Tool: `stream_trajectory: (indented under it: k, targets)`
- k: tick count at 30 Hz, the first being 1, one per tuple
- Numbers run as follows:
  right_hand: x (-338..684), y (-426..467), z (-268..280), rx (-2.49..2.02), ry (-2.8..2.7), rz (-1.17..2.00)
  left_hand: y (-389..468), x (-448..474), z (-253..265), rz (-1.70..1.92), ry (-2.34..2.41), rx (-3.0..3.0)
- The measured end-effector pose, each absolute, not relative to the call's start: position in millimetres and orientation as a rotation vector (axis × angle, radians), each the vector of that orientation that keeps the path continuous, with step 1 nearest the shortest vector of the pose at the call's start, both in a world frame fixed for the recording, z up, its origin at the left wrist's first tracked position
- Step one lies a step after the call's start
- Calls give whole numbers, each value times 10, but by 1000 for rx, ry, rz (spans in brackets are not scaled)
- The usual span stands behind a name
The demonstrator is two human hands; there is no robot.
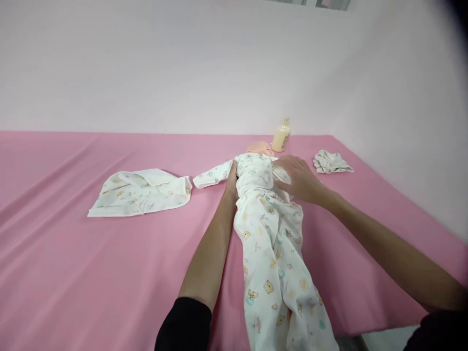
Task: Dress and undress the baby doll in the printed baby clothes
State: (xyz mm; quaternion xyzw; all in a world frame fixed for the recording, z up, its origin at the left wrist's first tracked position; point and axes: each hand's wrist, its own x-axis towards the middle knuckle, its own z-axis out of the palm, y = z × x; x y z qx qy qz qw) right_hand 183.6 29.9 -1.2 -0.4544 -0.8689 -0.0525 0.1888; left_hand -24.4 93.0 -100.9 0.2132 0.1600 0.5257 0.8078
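A baby doll (256,175) lies face-hidden on its back or front, I cannot tell which, its head (260,147) pointing away from me. It wears a white long-sleeved top with small prints and loose white trousers (270,253) with bear prints. Against the left side of its torso, below the outstretched sleeve (214,175), is my left hand (231,183); its fingers are mostly hidden by the doll. My right hand (298,178) rests over the doll's right-side sleeve, fingers stretched and thumb apart, touching the cloth.
A pink sheet (146,273) covers the table. A printed white cloth piece (142,192) lies to the left. A pale yellow pump bottle (281,135) stands beyond the doll's head, near the white wall. Crumpled white fabric (331,162) sits at the right.
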Motion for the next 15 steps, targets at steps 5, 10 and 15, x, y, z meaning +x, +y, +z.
stream_trajectory:
  k: [5, 10, 15]
  targets:
    - [1415, 357, 138, -940, -2689, -53, 881, -240, -936, 1090, 330, 472]
    - [1064, 785, 76, -1091, -2549, 68, 868, -234, -826, 1175, 404, 504]
    - [796, 1105, 115, -1572, -2333, -94, 915, -210, -815, 1203, 313, 522]
